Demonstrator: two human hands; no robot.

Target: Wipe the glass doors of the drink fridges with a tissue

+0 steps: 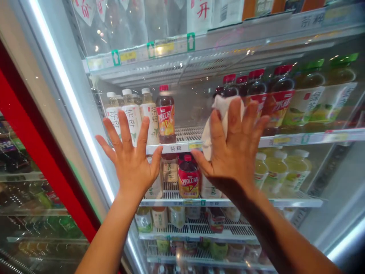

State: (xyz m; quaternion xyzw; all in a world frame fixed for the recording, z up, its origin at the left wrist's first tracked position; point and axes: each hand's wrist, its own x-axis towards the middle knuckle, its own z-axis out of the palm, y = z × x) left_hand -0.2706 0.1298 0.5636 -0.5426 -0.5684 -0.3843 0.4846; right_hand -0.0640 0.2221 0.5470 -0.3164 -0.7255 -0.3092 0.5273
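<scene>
My left hand [132,158] is raised with fingers spread and palm turned away from me, flat toward the glass pane [196,97] of a lit drinks cooler. Nothing shows in it. Behind its fingers stand white-capped tea bottles [147,112]. My right hand [238,146] presses a white cloth [224,104] under its palm, fingers stretched out. The cloth sticks out above and to the left of the fingers and hangs down beside the thumb. Part of it is hidden by the hand. Bright spots reflect off the glass.
Behind the glass, a red-capped iced tea bottle [165,114] stands on a white wire shelf [188,133]. Green-capped bottles [306,91] fill the right side. Lower shelves hold more drinks. At left are a bright light strip [65,87] and a red frame [42,133].
</scene>
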